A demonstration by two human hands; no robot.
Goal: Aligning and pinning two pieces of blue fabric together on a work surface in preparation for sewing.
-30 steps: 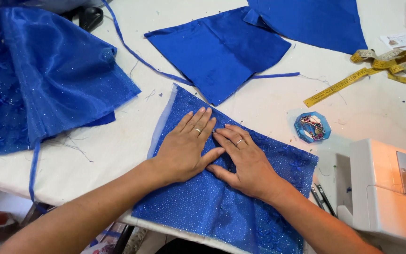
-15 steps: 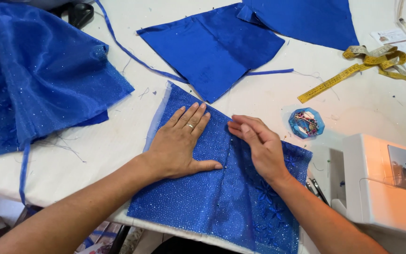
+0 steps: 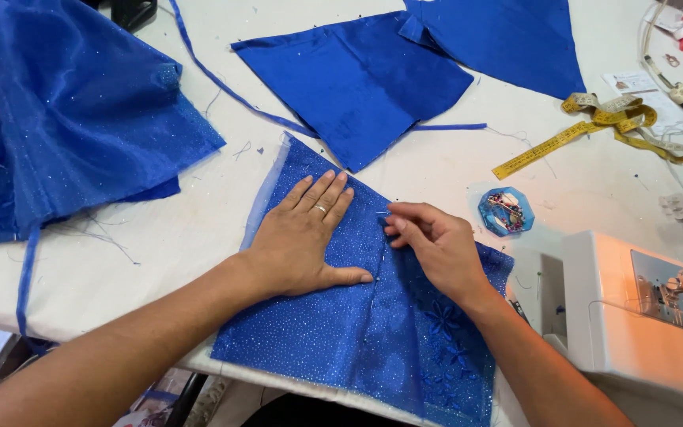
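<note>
The glittery blue fabric piece [image 3: 373, 324] lies flat under both hands, its long axis running from the person out toward the table's middle, narrow end pointing away. The left hand [image 3: 303, 241] presses it, fingers spread and flat. Just right of it, the right hand [image 3: 435, 243] pinches a pin at the centre fold. Beyond the fingertips lie two plain blue fabric pieces [image 3: 357, 79].

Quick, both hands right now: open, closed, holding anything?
Left hand: open, flat on the blue glitter fabric.
Right hand: fingers pinched at the fabric's fold; a pin between them cannot be told.
</note>
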